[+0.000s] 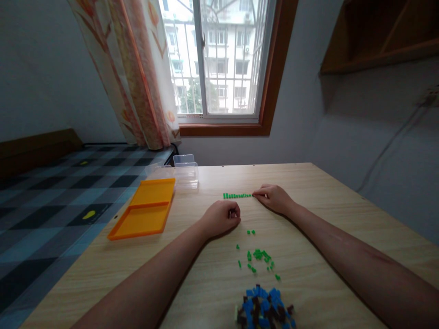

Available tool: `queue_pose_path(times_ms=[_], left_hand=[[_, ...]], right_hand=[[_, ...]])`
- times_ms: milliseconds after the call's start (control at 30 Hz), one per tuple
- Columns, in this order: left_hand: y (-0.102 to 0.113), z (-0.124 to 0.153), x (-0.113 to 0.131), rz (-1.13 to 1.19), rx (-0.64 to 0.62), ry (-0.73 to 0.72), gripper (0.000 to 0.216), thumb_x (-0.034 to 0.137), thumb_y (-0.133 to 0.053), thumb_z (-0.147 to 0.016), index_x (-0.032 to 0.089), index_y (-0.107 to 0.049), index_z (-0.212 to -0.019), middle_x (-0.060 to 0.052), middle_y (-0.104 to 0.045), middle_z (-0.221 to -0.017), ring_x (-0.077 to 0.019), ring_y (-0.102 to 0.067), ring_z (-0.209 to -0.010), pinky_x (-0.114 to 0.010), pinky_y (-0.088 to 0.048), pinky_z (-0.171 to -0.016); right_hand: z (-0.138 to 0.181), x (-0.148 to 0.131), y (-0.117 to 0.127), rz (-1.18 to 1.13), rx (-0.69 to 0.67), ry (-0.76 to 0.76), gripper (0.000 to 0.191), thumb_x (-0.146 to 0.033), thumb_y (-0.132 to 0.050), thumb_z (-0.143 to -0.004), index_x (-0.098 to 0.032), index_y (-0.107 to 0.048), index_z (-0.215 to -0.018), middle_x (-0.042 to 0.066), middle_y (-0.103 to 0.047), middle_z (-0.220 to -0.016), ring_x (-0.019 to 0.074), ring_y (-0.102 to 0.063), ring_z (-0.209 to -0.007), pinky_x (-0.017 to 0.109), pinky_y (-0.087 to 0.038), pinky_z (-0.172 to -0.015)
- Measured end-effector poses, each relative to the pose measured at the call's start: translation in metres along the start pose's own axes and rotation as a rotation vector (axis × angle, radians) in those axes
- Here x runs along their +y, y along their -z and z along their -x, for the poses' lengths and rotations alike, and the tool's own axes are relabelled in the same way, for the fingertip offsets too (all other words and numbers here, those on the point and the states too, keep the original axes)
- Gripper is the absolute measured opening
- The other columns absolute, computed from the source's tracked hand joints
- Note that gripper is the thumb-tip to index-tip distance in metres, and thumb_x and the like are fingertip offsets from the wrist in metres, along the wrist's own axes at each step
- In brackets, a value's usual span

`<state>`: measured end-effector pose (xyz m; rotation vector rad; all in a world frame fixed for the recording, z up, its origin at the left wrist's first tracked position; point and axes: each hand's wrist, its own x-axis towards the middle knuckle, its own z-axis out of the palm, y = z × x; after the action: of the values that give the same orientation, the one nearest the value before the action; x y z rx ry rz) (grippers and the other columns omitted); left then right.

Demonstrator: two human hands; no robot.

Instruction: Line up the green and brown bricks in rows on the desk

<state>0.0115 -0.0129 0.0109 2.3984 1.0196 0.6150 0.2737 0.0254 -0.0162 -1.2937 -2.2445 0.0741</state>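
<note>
A row of small green building bricks runs from left to right across the far part of the table. My right hand is at the row's right end, thumb and forefinger pinched together at a tiny green brick. My left hand rests on the table just in front of the row, its fingers curled in. Whatever it may hold is hidden. Nearer to me, between my forearms, lies a loose scatter of green bricks. Closest is a heap of blue and dark brown bricks, cut off by the bottom edge.
An orange tray with two sections lies on the left of the wooden table. Behind it stand clear plastic boxes near the back edge. A bed with a checked cover adjoins the left side; a window is ahead.
</note>
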Motion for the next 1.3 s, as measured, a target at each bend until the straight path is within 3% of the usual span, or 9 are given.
queue_pose_path(times_ms=[367,533,600,767,900,1100,1200,1300], left_hand=[[-0.003,0.0,-0.003,-0.011,0.013,-0.018,0.008,0.015,-0.059,-0.071,0.018,-0.066,-0.072,0.002,-0.062,-0.068,-0.0121,-0.053,-0.065,-0.021,-0.038,-0.06],[-0.002,0.001,-0.002,-0.001,0.014,-0.021,0.008,0.014,-0.059,-0.07,0.017,-0.066,-0.071,0.002,-0.062,-0.068,-0.0119,-0.053,-0.065,-0.021,-0.038,-0.06],[-0.002,0.001,-0.003,0.006,0.021,-0.018,0.008,0.014,-0.059,-0.071,0.017,-0.067,-0.072,0.002,-0.062,-0.068,-0.012,-0.053,-0.065,-0.021,-0.038,-0.06],[-0.003,0.0,-0.003,0.025,0.021,-0.009,0.009,0.014,-0.059,-0.07,0.017,-0.067,-0.073,0.002,-0.061,-0.067,-0.0116,-0.052,-0.064,-0.021,-0.037,-0.06],[-0.003,0.001,-0.001,0.032,0.025,0.004,0.009,0.013,-0.059,-0.069,0.017,-0.067,-0.072,0.003,-0.06,-0.065,-0.0113,-0.051,-0.063,-0.021,-0.037,-0.059],[-0.002,0.001,-0.001,0.03,0.023,0.0,0.007,0.013,-0.06,-0.07,0.017,-0.066,-0.071,0.003,-0.059,-0.065,-0.0112,-0.051,-0.063,-0.021,-0.036,-0.058],[-0.003,0.001,-0.002,0.022,0.023,-0.004,0.007,0.014,-0.06,-0.071,0.017,-0.066,-0.071,0.003,-0.06,-0.065,-0.0115,-0.052,-0.064,-0.021,-0.037,-0.059],[-0.004,0.0,-0.003,0.025,0.025,-0.011,0.007,0.014,-0.06,-0.071,0.017,-0.065,-0.071,0.002,-0.06,-0.066,-0.0114,-0.052,-0.063,-0.021,-0.037,-0.059]], right_hand=[[0.0,0.003,-0.001,0.002,0.002,0.02,0.022,-0.028,-0.056,-0.092,-0.025,-0.078,-0.095,0.005,-0.072,-0.086,0.0169,-0.064,-0.078,0.026,-0.045,-0.071],[0.003,-0.007,0.004,-0.155,0.083,0.039,0.022,-0.025,-0.058,-0.088,-0.019,-0.078,-0.091,0.006,-0.069,-0.078,0.014,-0.058,-0.065,0.026,-0.044,-0.065],[0.004,-0.016,0.007,-0.284,-0.016,0.06,0.021,-0.028,-0.061,-0.085,-0.017,-0.078,-0.088,0.005,-0.067,-0.073,0.0121,-0.054,-0.059,0.024,-0.041,-0.058],[0.006,-0.048,0.015,-0.451,-0.423,0.131,0.017,-0.029,-0.068,-0.077,-0.016,-0.078,-0.084,0.002,-0.066,-0.067,0.0118,-0.056,-0.061,0.021,-0.04,-0.055],[0.008,-0.066,0.017,-0.423,-0.532,0.168,0.013,-0.026,-0.069,-0.076,-0.016,-0.076,-0.08,0.002,-0.067,-0.069,0.0114,-0.057,-0.06,0.021,-0.042,-0.057],[0.007,-0.065,0.017,-0.387,-0.507,0.143,0.012,-0.024,-0.067,-0.076,-0.016,-0.075,-0.078,0.001,-0.066,-0.067,0.0112,-0.056,-0.06,0.021,-0.041,-0.056],[0.005,-0.045,0.018,-0.345,-0.452,0.084,0.013,-0.025,-0.066,-0.076,-0.015,-0.075,-0.078,0.001,-0.065,-0.065,0.0115,-0.055,-0.058,0.021,-0.039,-0.054],[0.002,-0.016,0.02,-0.254,-0.31,-0.005,0.016,-0.026,-0.063,-0.08,-0.016,-0.076,-0.081,0.002,-0.067,-0.068,0.0122,-0.055,-0.06,0.022,-0.039,-0.056]])
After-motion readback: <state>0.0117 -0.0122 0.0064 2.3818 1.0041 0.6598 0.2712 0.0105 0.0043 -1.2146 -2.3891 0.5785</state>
